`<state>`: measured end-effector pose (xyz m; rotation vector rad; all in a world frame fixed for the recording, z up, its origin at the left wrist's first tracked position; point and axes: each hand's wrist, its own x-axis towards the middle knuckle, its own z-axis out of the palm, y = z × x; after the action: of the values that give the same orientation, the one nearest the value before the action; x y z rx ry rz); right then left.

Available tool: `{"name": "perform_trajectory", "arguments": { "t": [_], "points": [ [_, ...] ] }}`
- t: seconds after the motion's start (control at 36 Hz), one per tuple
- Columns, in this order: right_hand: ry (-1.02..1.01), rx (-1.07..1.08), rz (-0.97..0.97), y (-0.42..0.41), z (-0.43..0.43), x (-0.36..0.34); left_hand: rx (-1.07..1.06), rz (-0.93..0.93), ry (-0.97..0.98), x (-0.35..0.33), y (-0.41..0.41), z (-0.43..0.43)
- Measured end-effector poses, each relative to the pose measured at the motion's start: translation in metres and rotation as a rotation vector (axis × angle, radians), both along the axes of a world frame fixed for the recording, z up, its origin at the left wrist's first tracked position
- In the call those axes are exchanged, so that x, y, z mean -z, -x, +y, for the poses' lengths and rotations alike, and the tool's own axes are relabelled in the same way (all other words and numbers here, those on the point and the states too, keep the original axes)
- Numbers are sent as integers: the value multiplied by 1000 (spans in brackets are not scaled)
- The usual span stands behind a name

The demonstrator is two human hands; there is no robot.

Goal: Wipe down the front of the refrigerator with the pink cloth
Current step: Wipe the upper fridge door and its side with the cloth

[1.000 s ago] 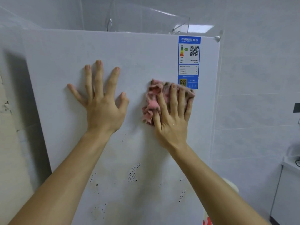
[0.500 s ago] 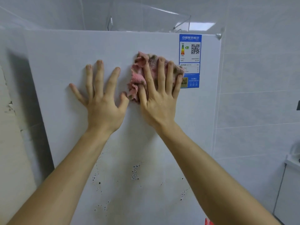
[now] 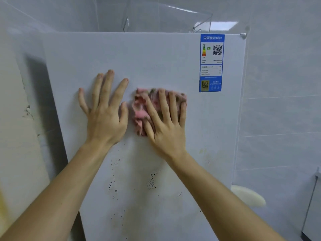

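Note:
The white refrigerator front (image 3: 156,54) fills the middle of the view. My right hand (image 3: 166,122) presses the crumpled, stained pink cloth (image 3: 140,110) flat against the door with straight fingers, just below and left of the blue label. My left hand (image 3: 106,112) lies flat on the door with spread fingers, its thumb close to the cloth's left edge. Black specks and yellowish stains (image 3: 151,183) mark the door below both hands.
A blue energy label (image 3: 211,62) is stuck at the door's upper right. A clear plastic box (image 3: 166,18) stands on top of the refrigerator. Tiled wall (image 3: 281,101) runs along the right, with a pale rounded object (image 3: 248,195) low beside the door.
My right hand slid the cloth up and left beside the label, then back down to the middle of the door. My left hand stayed flat in the same place.

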<state>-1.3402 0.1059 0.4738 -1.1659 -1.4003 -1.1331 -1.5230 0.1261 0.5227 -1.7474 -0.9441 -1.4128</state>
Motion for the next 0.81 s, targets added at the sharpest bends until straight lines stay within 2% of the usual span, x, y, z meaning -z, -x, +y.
{"name": "perform_trajectory", "arguments": {
  "t": [0.17,0.25,0.36,0.44,0.61,0.72,0.81],
  "points": [
    [-63,15,155,38,9,-58,-26,-27,-34,6,21,7],
    [-53,10,130,42,9,-39,-33,-23,-70,12,30,13],
    [16,-6,-5,40,3,18,-33,-22,-73,23,38,16],
    [69,-13,-37,37,-1,30,-33,-3,-79,29,46,16],
    [67,-50,-138,32,-1,-17,-44,48,-92,28,66,20],
    [-11,-23,-79,54,11,-70,-74,34,-88,29,69,19],
    [-48,1,-20,71,15,-78,-90,-13,-85,31,78,18]
  ]
}}
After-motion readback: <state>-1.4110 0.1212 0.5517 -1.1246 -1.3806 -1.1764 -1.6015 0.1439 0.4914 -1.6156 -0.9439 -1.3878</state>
